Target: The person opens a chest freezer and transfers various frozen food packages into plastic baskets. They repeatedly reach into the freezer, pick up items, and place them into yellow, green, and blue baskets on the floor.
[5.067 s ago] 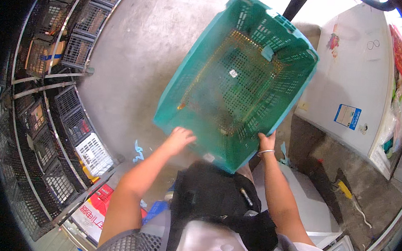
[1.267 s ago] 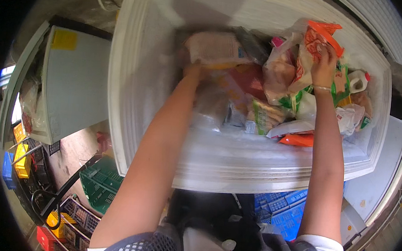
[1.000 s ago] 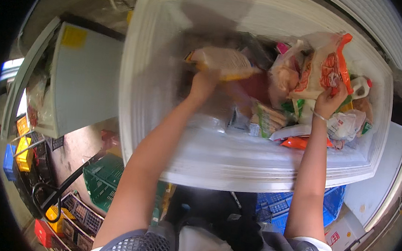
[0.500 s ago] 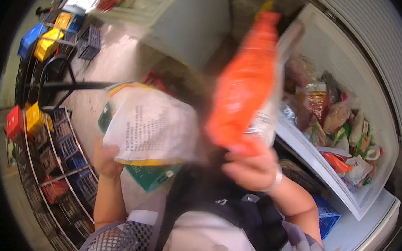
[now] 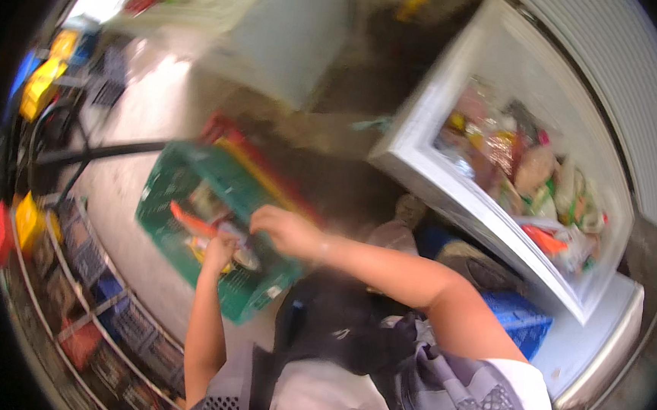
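Note:
A green plastic crate point(image 5: 250, 295) stands in front of me, left of centre, with several packages inside. My left hand point(image 5: 221, 251) reaches down into it, its fingers closed on the edge of a plastic bag; blur hides just which part they grip. An orange package point(image 5: 190, 220) lies against those fingers, and white and yellow packaging shows around them. My right hand point(image 5: 287, 232) hovers over the crate's right side, fingers loosely bent and somewhat blurred, with nothing visible in them.
On the right stands an open chest freezer point(image 5: 488, 216) full of bagged food. A blue crate point(image 5: 518, 321) sits below its near edge. A red and yellow crate edge point(image 5: 269, 178) lies behind the green crate. Racks with coloured baskets point(image 5: 115, 319) run along the left; another white cabinet point(image 5: 286, 42) stands ahead.
Both hands have come down and left into the green crate. The orange package has left my right hand and lies in the crate. The large white bag no longer hides the crate.

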Motion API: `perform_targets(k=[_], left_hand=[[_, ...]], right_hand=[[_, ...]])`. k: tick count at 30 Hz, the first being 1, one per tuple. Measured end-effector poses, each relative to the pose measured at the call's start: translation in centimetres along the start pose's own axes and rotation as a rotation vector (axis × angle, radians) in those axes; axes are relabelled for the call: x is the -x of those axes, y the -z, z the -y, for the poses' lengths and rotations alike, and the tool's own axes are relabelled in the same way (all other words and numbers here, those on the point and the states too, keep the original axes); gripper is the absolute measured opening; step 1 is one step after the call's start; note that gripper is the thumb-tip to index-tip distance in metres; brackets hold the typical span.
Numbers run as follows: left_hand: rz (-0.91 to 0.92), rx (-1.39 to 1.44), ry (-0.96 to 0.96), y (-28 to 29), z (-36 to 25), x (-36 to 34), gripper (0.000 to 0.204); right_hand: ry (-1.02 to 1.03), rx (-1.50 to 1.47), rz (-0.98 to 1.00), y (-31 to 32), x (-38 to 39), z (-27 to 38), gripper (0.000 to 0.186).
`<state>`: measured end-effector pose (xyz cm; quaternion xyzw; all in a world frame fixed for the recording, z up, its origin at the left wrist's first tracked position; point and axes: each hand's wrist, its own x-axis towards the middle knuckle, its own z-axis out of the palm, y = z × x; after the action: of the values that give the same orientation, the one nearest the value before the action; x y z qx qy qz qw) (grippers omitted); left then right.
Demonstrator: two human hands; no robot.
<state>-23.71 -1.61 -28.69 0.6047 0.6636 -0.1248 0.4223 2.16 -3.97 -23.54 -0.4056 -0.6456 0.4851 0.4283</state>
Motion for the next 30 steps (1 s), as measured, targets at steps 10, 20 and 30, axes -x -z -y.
perform_targets(k=[10,20,30], left_hand=[[0.387,0.097,-1.004,-20.3,-50.2,-3.7,0.024],[0.189,-0.185,-0.659,-49.3,-71.2,-19.0,0.059],[0.215,0.290,-0.488,-49.0,-69.1,-15.8,0.053]], right_hand=[[-0.837,1.234,-0.998,46.1,26.2,-11.3,0.048],[-1.109,0.461,-1.075,54.2,42.6,-22.5,0.046],[-0.600,-0.673,-1.703,41.2,42.5,-3.9,0.020]])
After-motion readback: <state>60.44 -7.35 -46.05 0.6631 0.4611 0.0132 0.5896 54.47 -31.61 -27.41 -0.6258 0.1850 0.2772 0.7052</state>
